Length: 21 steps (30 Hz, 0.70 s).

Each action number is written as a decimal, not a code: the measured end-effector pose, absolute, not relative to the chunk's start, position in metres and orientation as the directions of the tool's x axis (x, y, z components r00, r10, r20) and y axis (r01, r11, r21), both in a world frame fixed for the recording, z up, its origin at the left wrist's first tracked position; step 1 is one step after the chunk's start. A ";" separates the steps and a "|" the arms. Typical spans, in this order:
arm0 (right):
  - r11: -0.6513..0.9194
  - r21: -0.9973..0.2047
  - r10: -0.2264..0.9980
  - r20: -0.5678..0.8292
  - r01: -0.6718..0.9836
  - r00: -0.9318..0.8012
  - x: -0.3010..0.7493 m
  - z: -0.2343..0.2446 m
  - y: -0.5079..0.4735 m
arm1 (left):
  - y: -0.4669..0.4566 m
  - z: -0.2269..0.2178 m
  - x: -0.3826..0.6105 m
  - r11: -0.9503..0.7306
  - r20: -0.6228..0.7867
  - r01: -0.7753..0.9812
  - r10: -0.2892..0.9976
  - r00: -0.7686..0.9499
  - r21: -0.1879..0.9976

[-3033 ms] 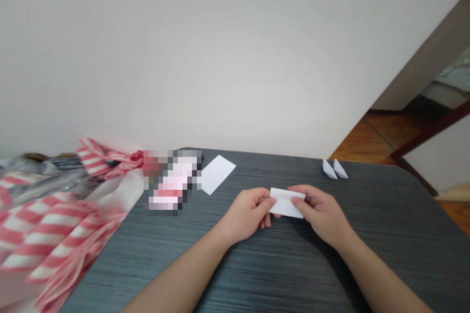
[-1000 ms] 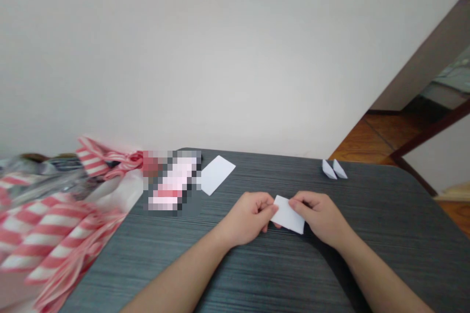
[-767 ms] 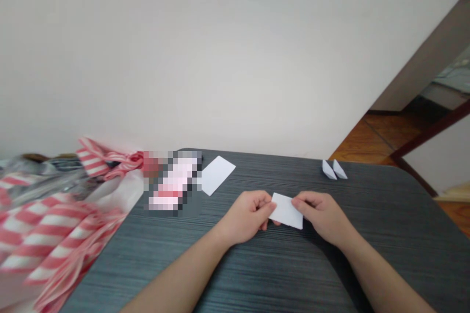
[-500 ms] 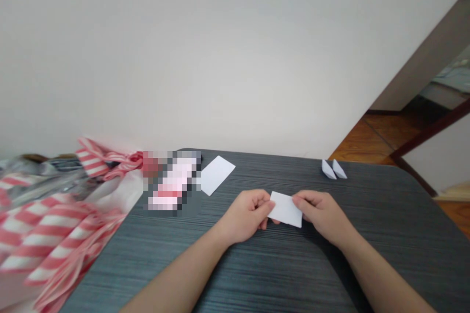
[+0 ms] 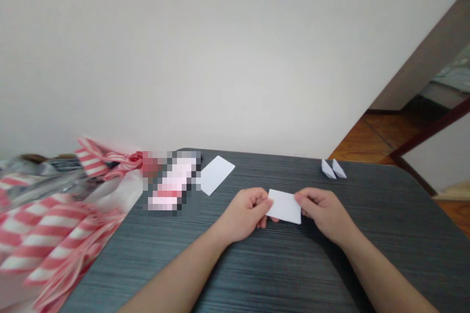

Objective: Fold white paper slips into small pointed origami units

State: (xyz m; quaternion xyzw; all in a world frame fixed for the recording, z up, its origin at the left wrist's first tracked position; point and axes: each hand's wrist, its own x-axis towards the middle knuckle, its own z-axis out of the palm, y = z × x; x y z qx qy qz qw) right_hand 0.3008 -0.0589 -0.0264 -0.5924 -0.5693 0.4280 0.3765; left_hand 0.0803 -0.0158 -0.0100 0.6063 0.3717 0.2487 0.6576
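A small white rectangle of paper point(image 5: 284, 206), apparently folded, is held slightly tilted over the dark table. My left hand point(image 5: 246, 214) pinches its left edge, thumb on top and fingers curled beneath. At the upper right corner, my right hand point(image 5: 323, 210) grips the same paper between thumb and fingers. Farther back on the right stand two small folded white paper pieces point(image 5: 334, 169) side by side, with pointed tips. Another flat white sheet of paper point(image 5: 217, 175) lies at the back left.
The dark wood-grain table point(image 5: 235, 274) meets a pale wall point(image 5: 235, 58). A blurred-out pink and white object point(image 5: 174, 183) lies at the table's left edge. Beyond that edge are heaped red-and-white striped cloths point(image 5: 47, 230). To the right, a wooden floor point(image 5: 362, 137) shows past the wall.
Both hands have shifted very slightly with the paper, which now sits a little higher and more level. The right thumb has moved slightly toward the paper's upper right corner.
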 end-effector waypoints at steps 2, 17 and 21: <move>-0.056 -0.933 0.998 -0.067 0.356 -0.018 0.302 -0.027 -0.059 | -0.016 -0.010 0.080 0.137 -0.188 0.130 0.775 0.604 0.982; 0.001 -0.918 0.992 -0.051 0.397 -0.120 0.292 -0.013 -0.062 | -0.015 -0.012 0.078 0.066 -0.128 0.123 0.778 0.615 0.990; 0.040 -0.890 0.986 -0.039 0.454 -0.163 0.282 -0.003 -0.063 | -0.016 -0.004 0.077 -0.097 -0.088 0.251 0.767 0.635 0.963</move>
